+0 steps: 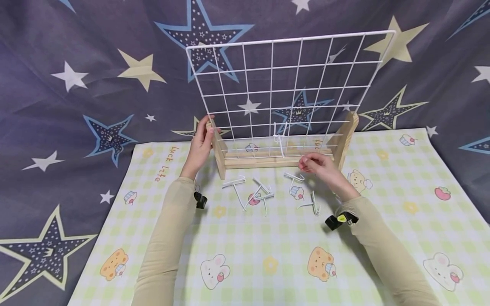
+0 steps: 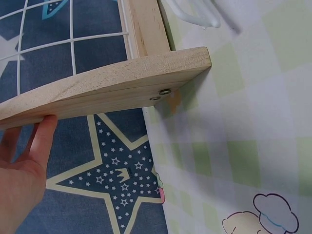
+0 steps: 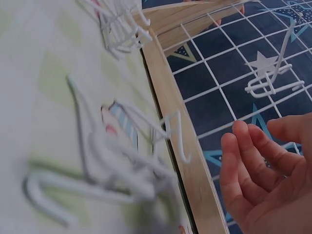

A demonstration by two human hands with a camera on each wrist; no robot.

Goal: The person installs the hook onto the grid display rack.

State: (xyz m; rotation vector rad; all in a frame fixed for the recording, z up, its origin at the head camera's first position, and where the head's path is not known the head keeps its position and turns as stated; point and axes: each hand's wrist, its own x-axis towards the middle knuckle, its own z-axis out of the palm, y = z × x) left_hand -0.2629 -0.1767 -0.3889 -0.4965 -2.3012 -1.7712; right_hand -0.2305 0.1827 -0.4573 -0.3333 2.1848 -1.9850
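A white wire grid (image 1: 291, 39) stands upright in a wooden stand with two side pieces. My left hand (image 1: 200, 144) grips the left wooden side piece (image 1: 219, 155) near its top, thumb in front and fingers behind; its fingers also show against the wood in the left wrist view. One white wire hook (image 1: 281, 142) hangs on the grid, low and near the middle. Just right of that hook, my right hand (image 1: 321, 168) hovers before the stand's bottom bar (image 1: 260, 162), fingers loosely bent with nothing between them. Below it lie white hooks (image 3: 117, 183), blurred up close in the right wrist view.
Several loose hooks (image 1: 240, 193) lie on the checked tablecloth (image 1: 249, 238) in front of the stand, in left and right groups. The right wooden side piece (image 1: 346, 138) stands beyond my right hand. A star-patterned curtain (image 1: 95, 85) hangs behind.
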